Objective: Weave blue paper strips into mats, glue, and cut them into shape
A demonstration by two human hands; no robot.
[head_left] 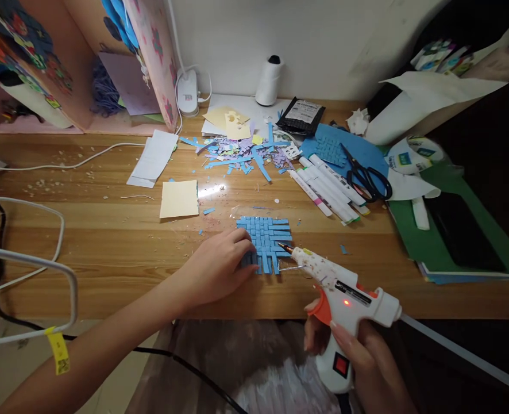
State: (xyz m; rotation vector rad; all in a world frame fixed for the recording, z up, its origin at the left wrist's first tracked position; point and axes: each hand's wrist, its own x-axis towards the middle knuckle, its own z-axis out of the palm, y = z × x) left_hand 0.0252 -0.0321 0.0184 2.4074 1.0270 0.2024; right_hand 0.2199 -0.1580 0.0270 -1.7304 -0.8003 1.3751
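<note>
A mat of woven blue paper strips (265, 237) lies flat on the wooden table, its loose strip ends sticking out to the right and toward me. Over its left edge rests my left hand (226, 259), fingers curled down on the strips and partly hiding them. My right hand (362, 356) is wrapped round the handle of a white hot glue gun (344, 287) with an orange trigger and a lit red light. The gun's metal nozzle touches or hovers just above the mat's right side; I cannot tell which. A long glue stick (461, 351) juts out of its back.
Beyond the mat lie a cream paper square (179, 199), paper scraps (241, 149) and several markers (330, 190). Black scissors (364, 175) rest on blue sheets at right, near a dark phone (463, 230) on green card. A thread cone (269, 80) stands by the wall; cables (30, 276) run at left.
</note>
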